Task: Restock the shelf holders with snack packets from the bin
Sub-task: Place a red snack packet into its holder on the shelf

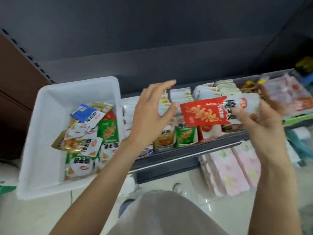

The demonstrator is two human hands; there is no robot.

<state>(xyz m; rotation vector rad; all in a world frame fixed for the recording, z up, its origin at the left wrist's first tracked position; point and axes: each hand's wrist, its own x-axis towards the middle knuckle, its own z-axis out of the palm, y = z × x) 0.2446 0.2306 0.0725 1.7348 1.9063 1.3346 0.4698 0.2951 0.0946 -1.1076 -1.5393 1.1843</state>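
Observation:
My right hand (pixel 260 121) grips a red and white snack packet (pixel 218 111), held flat above the shelf holders (pixel 183 133). My left hand (pixel 152 114) hovers open over the holders just left of that packet, fingers spread and holding nothing. The holders stand in a row on the dark shelf, filled with upright green, orange and red packets. A white plastic bin (pixel 50 133) sits at the left end of the shelf. Inside the bin lie several loose packets (pixel 88 141) in green, white, blue and gold.
A dark shelf edge (pixel 194 155) runs below the holders. Pink wrapped packs (pixel 233 172) stand on the floor under the shelf at right. More trays of goods (pixel 288 95) fill the shelf's right end. My knee (pixel 160 214) is at the bottom centre over white floor tiles.

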